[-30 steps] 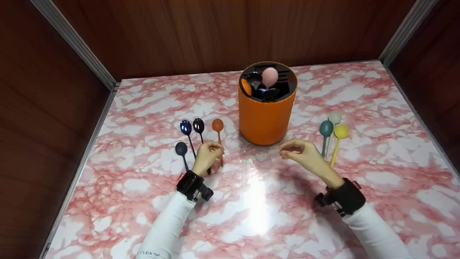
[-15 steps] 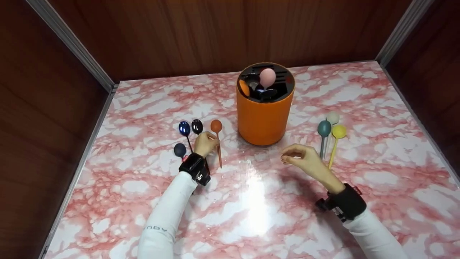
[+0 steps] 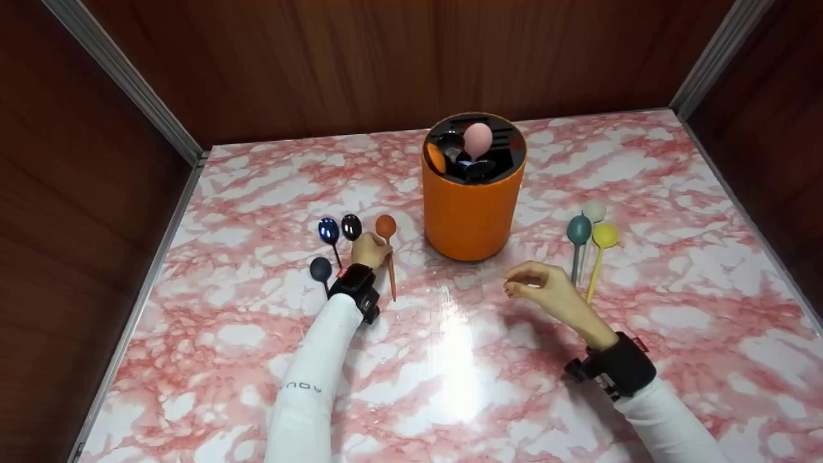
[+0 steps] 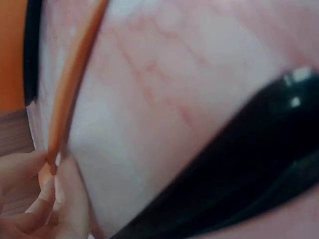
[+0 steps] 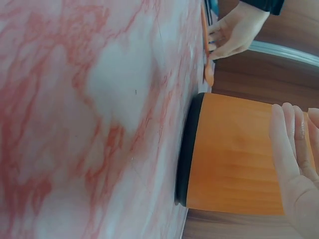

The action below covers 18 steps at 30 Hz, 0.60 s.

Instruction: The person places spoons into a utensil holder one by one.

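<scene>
My left hand (image 3: 370,251) is at the orange spoon (image 3: 391,276), which lies on the marbled table left of the orange utensil holder (image 3: 469,215). In the left wrist view, thumb and fingertips pinch the orange handle (image 4: 75,74). Beside that hand lie a shiny black spoon (image 3: 351,226), a shiny blue spoon (image 3: 328,229) and a dark navy spoon (image 3: 320,269); the hand and wrist strap cover parts of their handles. To the right of the holder, my right hand (image 3: 546,288) hovers with relaxed, slightly bent fingers and holds nothing.
In the holder's black top stand a pink spoon (image 3: 478,139), an orange one (image 3: 436,157) and dark utensils. On the right lie a teal spoon (image 3: 579,229), a yellow spoon (image 3: 605,235) and a pale spoon (image 3: 595,211). Wood-look panels (image 3: 386,64) wall the table.
My left hand has moved forward along the orange spoon's handle, toward its bowl, and now pinches it there. The right hand has barely moved. The view has shifted slightly.
</scene>
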Available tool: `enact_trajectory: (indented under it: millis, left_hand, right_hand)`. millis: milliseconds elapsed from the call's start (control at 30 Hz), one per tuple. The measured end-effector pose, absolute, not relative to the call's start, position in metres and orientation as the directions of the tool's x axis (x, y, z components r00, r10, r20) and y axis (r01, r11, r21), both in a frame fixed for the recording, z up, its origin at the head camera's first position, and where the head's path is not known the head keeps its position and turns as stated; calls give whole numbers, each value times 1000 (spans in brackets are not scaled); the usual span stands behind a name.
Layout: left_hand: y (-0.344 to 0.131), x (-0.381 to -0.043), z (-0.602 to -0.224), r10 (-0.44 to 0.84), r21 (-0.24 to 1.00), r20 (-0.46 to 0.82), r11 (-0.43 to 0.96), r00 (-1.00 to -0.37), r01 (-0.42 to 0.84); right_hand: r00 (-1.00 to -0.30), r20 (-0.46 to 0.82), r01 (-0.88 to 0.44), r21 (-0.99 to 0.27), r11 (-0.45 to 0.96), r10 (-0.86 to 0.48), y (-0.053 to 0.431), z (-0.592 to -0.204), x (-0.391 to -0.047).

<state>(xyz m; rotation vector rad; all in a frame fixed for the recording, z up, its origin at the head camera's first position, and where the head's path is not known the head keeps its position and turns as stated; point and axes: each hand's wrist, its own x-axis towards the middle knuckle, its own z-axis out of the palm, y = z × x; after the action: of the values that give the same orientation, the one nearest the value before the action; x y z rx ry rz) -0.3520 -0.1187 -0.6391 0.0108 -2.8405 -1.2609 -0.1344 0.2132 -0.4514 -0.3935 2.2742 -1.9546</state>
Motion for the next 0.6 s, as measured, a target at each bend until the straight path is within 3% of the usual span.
enact_trajectory:
  millis: [200, 367, 500, 600]
  left_hand:
    - [-130, -396, -704, 14, 725, 50, 687, -999, 46]
    - [-140, -447, -776, -16, 702, -79, 709, -997, -67]
    - [-141, -461, -799, -29, 724, -166, 675, -986, -142]
    - [-137, -449, -778, -36, 785, -253, 576, -967, -228]
  right_hand:
    - [-958, 82, -110, -990, 89, -274, 214, -454, -133]
    - [-958, 84, -112, -990, 86, -275, 215, -456, -133]
    - [-962, 70, -98, -990, 97, -263, 215, -456, -133]
    - [-962, 57, -87, -991, 103, -268, 214, -456, -133]
